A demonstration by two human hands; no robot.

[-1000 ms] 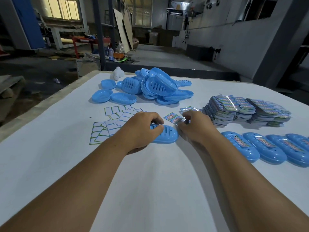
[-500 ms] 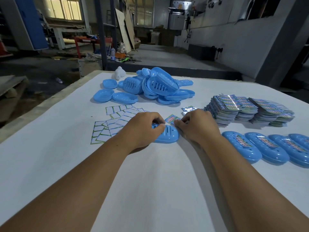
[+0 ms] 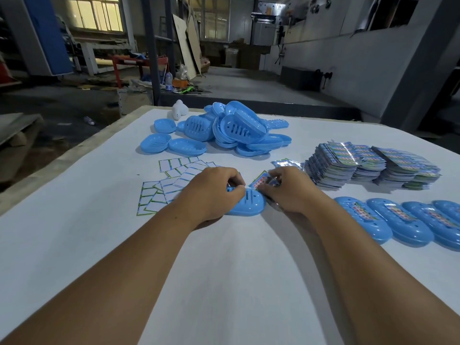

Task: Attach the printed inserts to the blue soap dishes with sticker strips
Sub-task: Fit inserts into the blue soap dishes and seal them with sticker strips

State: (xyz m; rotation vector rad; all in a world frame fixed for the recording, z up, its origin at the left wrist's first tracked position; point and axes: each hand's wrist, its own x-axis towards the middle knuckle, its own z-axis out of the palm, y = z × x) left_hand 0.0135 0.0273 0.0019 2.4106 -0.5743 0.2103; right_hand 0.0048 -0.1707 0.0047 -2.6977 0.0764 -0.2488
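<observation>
Sticker sheets (image 3: 163, 189) lie at left on the worktop (image 3: 74, 245). Left hand (image 3: 211, 192) grips the soap dish (image 3: 249, 204) at centre, fingers curled over its top. Right hand (image 3: 288, 189) pinches a printed insert (image 3: 258, 181) at the dish's far edge. Risk: insert lands skewed if the dish slides. Finished dishes (image 3: 398, 220) at right.

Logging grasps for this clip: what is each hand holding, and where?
Left hand grips the soap dish at its left end; right hand pinches the insert at its right edge.
</observation>
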